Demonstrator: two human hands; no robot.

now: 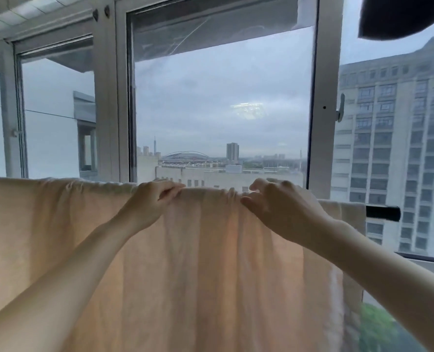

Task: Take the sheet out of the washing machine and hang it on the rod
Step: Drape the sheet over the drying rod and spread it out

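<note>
Head view, from my left: the pale peach sheet is draped over the rod, its top fold running level across the frame and its cloth hanging straight down past the bottom edge. The rod itself is hidden under the fabric except for a dark end piece sticking out at the far right. My left hand sits on the top fold near the middle, its grip closed, fingers curled over and pinching a bunch of the sheet against the thumb. Between my two hands the fold is gathered into small wrinkles. My right hand is just beside that bunching, its grip half open: thumb and forefinger tip touch the fabric, the other fingers arched loosely above it. Beyond the sheet stands the window frame with its handle, and a tall building outside.
</note>
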